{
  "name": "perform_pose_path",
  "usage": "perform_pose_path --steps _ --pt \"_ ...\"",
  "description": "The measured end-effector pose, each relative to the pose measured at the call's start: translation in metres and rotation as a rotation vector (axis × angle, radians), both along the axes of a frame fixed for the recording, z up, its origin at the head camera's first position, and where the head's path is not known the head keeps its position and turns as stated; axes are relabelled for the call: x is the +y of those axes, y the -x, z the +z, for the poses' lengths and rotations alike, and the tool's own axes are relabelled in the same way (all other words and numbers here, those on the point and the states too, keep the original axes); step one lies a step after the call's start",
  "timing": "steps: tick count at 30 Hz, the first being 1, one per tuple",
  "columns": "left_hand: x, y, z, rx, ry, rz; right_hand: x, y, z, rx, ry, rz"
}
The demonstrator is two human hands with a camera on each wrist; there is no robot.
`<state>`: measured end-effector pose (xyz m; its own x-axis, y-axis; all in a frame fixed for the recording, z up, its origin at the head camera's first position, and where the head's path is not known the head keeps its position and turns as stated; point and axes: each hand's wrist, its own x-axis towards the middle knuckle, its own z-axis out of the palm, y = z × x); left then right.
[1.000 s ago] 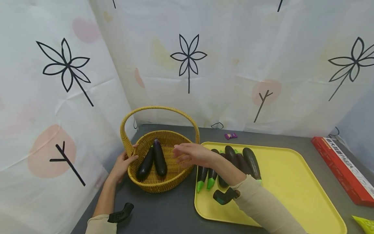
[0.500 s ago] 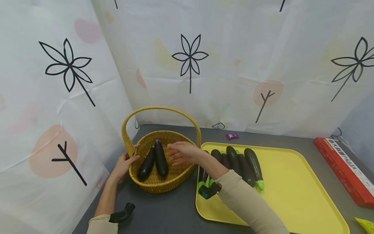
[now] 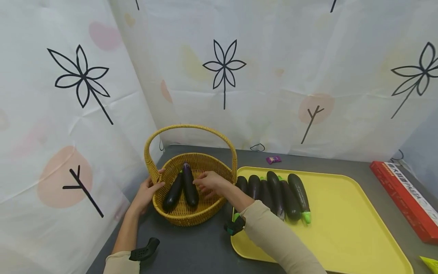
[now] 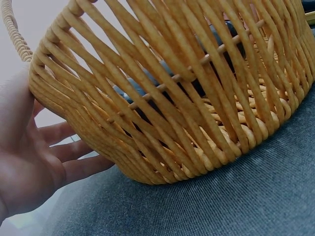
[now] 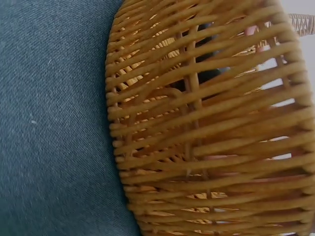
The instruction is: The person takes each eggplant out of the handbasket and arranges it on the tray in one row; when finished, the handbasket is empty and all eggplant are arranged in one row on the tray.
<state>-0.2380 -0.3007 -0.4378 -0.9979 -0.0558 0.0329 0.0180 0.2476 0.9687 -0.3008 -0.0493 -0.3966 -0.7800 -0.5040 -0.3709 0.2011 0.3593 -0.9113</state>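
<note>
Two dark eggplants lie in the yellow wicker basket (image 3: 184, 220): a left eggplant (image 3: 173, 195) and a right eggplant (image 3: 189, 187), tops leaning together. My left hand (image 3: 143, 195) grips the basket's left rim at the handle base, thumb over the rim; in the left wrist view its fingers (image 4: 81, 164) lie along the outer wall. Inside the right half of the basket is my right hand (image 3: 213, 182), fingers loosely bent with nothing between them, fingertips right beside the right eggplant. The right wrist view shows mostly the basket's woven wall (image 5: 211, 137), which hides that hand.
Several more eggplants (image 3: 275, 190) lie side by side on a yellow tray (image 3: 345, 213), partly behind the right forearm. The basket's arched handle (image 3: 188, 126) rises over it. A small purple packet (image 3: 273, 160) lies behind the tray, a red pasta box (image 3: 403, 199) to its right.
My right hand has moved left and slightly down inside the basket, closer to the right eggplant. The left hand keeps its hold on the rim, and the eggplants have stayed put.
</note>
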Motion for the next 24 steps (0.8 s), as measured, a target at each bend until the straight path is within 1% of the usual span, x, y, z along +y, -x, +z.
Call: perform_pose_path --steps 7,15,20,24 --pt "0.003 0.0 0.001 0.0 0.004 0.004 -0.005 0.0 -0.005 -0.034 0.015 0.013" --pt "0.003 0.0 0.001 -0.002 0.016 0.009 -0.014 -0.004 -0.009 0.018 -0.033 0.02" --pt "0.002 0.0 0.0 0.005 0.018 0.006 -0.02 -0.005 -0.01 -0.013 -0.002 0.027" --pt "0.001 0.001 -0.001 0.006 0.018 0.004 -0.025 -0.005 -0.012 -0.019 0.012 0.028"
